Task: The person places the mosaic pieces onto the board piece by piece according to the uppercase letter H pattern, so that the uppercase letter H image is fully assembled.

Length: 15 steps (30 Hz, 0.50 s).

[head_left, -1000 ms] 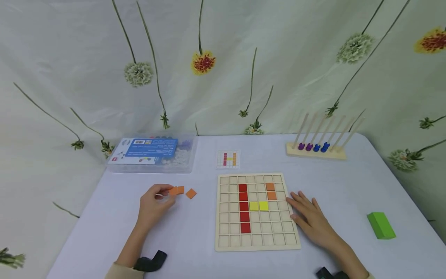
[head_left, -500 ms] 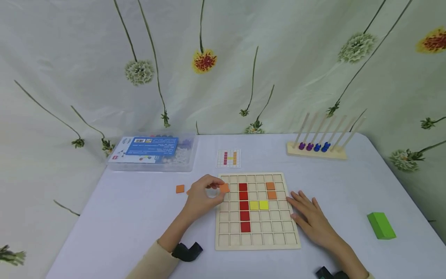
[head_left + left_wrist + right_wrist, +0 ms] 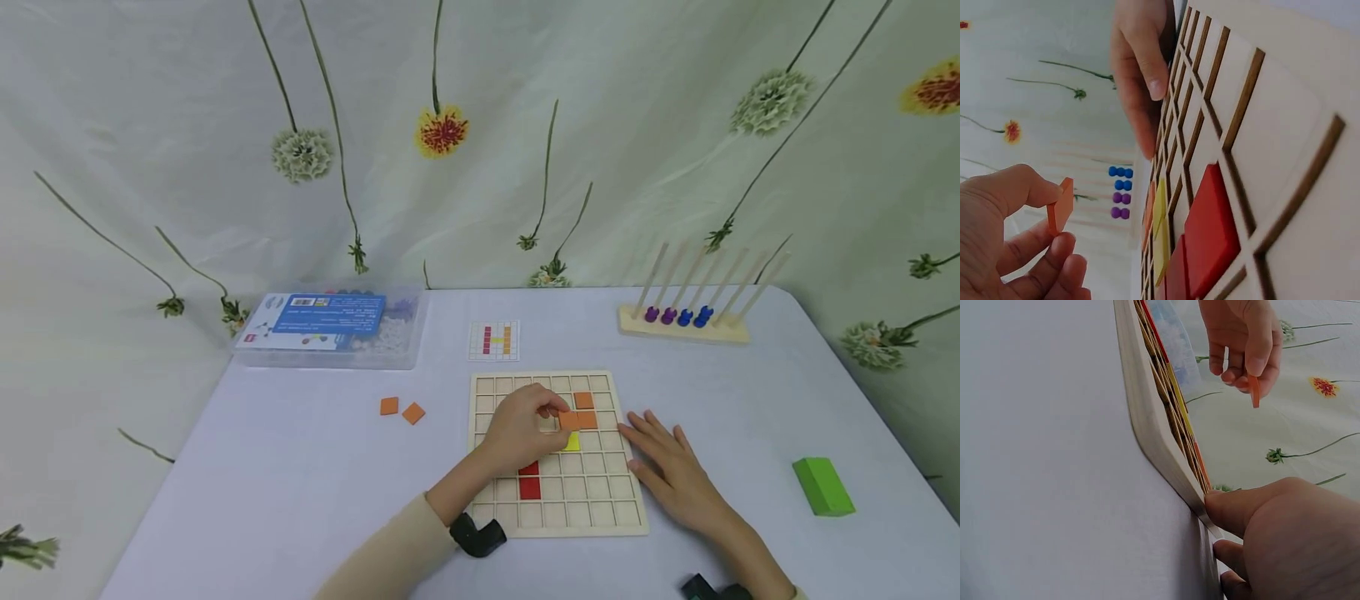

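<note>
Between thumb and fingers, my left hand (image 3: 523, 429) pinches an orange square tile (image 3: 1061, 206), held above the wooden grid board (image 3: 555, 532). Set in the board are red tiles (image 3: 529, 487) in a column, partly hidden by that hand, a yellow tile (image 3: 572, 442) in the head view, and two orange tiles (image 3: 583, 401) towards the right. The left wrist view shows two yellow tiles. My right hand (image 3: 675, 473) rests at the board's right edge, its fingers touching the rim. Two loose orange tiles (image 3: 413, 413) lie on the table left of the board.
Behind the board lies a pattern card (image 3: 494, 341). A clear plastic case (image 3: 330, 329) with a blue label stands at the back left. At the back right is a peg stand (image 3: 682, 325) with purple and blue beads. A green block (image 3: 823, 486) sits on the right.
My left hand has carried an orange tile from the pile at the left, rightwards over the board, close to the set orange tiles. My right hand has stayed at the board's edge.
</note>
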Tool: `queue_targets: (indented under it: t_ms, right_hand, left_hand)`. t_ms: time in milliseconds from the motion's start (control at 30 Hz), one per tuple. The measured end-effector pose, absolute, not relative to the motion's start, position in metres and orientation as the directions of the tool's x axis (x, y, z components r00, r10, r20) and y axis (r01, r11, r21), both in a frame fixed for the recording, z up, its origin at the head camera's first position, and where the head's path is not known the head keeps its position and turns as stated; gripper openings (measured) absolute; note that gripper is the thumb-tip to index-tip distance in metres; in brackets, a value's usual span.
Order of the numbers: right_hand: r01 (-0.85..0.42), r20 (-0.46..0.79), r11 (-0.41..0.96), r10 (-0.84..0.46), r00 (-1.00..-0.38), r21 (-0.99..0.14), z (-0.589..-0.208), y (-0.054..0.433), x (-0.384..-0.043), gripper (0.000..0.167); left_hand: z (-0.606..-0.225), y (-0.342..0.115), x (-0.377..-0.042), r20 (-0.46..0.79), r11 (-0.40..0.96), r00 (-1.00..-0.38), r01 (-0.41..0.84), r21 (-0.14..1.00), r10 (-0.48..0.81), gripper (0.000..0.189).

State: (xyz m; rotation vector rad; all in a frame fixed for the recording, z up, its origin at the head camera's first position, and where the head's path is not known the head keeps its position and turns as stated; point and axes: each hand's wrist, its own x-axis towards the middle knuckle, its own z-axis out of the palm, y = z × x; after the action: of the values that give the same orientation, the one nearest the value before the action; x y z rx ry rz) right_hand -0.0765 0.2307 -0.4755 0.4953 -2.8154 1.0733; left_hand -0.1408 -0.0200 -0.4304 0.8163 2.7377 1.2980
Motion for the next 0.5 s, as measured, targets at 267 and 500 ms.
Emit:
queue_targets:
  t_ms: [267,500]
  right_hand:
    - [-0.345,0.212,0.702,-0.272,-0.938,-0.623,-0.477,0.231,-0.076,0.046]
    - [-0.343,0.207,0.703,-0.274,-0.939,-0.623,-0.479,0.232,-0.077,0.046]
  left_hand:
    - [-0.437,0.005,-0.139,0.166,0.614,-0.847,0.488,0.62,0.505,0.018]
    - [-0.444,0.015,-0.141,0.151,0.635,-0.837,0.504,0.585,0.526,0.017]
